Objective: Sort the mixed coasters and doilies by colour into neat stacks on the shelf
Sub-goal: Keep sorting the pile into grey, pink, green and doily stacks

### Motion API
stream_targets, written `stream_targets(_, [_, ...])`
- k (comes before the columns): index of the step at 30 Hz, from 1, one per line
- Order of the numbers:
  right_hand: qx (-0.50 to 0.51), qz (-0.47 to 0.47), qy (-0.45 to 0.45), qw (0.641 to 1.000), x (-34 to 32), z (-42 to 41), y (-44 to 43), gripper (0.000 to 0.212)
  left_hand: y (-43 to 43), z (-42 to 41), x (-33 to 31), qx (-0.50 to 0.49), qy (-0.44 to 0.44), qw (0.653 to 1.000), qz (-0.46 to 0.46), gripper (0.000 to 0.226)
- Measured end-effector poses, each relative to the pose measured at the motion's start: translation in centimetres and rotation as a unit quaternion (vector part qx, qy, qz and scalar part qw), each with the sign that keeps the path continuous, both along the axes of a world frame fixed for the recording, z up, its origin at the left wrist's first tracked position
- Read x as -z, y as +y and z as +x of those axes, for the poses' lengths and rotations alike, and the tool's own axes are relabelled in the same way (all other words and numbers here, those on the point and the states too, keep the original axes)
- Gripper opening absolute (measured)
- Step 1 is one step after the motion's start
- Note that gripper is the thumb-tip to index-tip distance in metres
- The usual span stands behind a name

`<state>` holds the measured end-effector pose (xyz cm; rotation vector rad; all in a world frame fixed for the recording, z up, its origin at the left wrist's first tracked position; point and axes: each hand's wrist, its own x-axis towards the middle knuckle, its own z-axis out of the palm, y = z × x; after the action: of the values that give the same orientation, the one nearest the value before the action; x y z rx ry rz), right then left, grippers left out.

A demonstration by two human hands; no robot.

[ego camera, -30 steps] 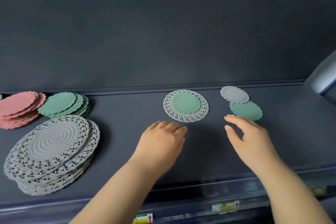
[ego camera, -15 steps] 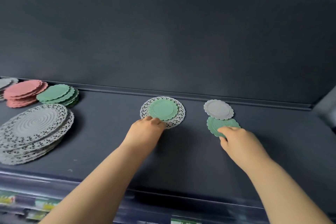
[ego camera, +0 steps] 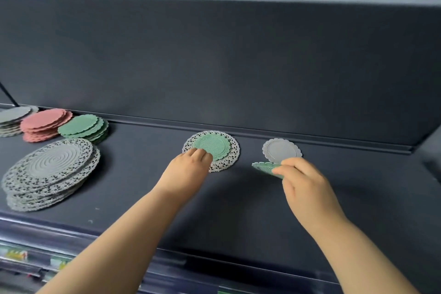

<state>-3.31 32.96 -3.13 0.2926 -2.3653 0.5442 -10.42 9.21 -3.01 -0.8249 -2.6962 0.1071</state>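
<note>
At the near edge of the dark shelf (ego camera: 238,217) we see two bare forearms reaching in. Our right hand (ego camera: 307,186) pinches a green coaster (ego camera: 265,167) between thumb and fingers, its near edge lifted off the shelf and the disc tilted. Our left hand (ego camera: 188,169) rests with fingertips pressed on the near-left rim of another green coaster (ego camera: 214,144), which lies centred on a single grey lace doily (ego camera: 232,153); whether those fingers grip anything we cannot tell. Just beyond the right hand a small grey coaster (ego camera: 280,150) lies flat. At near left sits a tall stack of grey doilies (ego camera: 50,172). Farther left, against the back wall, stand a green stack (ego camera: 82,125), a pink stack (ego camera: 44,120) and a grey stack (ego camera: 13,116).
</note>
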Motion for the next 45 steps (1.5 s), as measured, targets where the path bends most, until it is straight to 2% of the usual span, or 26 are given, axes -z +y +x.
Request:
stream_targets(3, [0.003,-0.034,-0.011,0.999,-0.3,0.0,-0.6,0.032,0.2,-0.4,0.5,-0.019,-0.024,0.999,0.023,0.034])
stream_targets(6, [0.027,0.032,-0.057,0.998,-0.1,-0.3,-1.0,0.049,0.6,-2.0,1.2,-0.063,-0.069,0.995,-0.026,0.04])
stream_targets(9, [0.015,0.116,-0.113,0.987,0.4,-0.5,-1.5,0.056,1.5,-3.3,1.8,-0.089,-0.092,0.992,-0.019,0.031])
stream_targets(13, [-0.018,0.125,-0.216,0.968,1.9,0.1,-2.4,0.053,2.2,-4.1,1.8,-0.098,-0.086,0.989,-0.064,0.031])
stream_targets(18, [-0.001,0.086,-0.272,0.958,1.3,-0.5,-2.1,0.056,2.6,-4.4,1.2,-0.106,-0.097,0.987,-0.076,0.03])
stream_targets(21, [0.003,0.059,-0.256,0.965,0.6,-0.9,-1.9,0.053,2.6,-4.7,1.4,-0.123,-0.105,0.986,-0.03,0.021])
stream_targets(23, [0.012,0.008,-0.237,0.971,0.2,-1.1,-1.8,0.05,2.4,-4.8,1.7,-0.128,-0.103,0.986,-0.008,0.02])
stream_targets(26, [0.038,-0.1,-0.166,0.98,-0.3,-1.7,-1.9,0.042,1.6,-4.2,1.4,-0.116,-0.06,0.989,0.069,0.026])
stream_targets(28, [0.041,-0.133,-0.108,0.984,-1.0,-2.3,-2.6,0.04,0.6,-3.6,0.7,-0.088,-0.023,0.987,0.133,0.024])
stream_targets(32, [0.017,-0.1,0.007,0.995,-2.2,-3.6,-5.8,0.038,-3.0,-1.9,-0.4,-0.003,0.043,0.981,0.188,0.009])
stream_targets(35, [-0.017,-0.1,0.005,0.995,-2.5,-4.7,-9.5,0.042,-7.2,-0.9,-1.2,0.027,0.064,0.976,0.206,0.024])
stream_targets(37, [-0.032,-0.093,0.006,0.995,-2.7,-5.5,-12.7,0.045,-10.6,-0.7,-1.6,0.032,0.083,0.972,0.219,0.026])
stream_targets(45, [-0.047,-0.091,-0.01,0.995,-1.9,-9.0,-27.7,0.046,-26.9,-3.5,-2.1,-0.016,0.087,0.973,0.211,0.035])
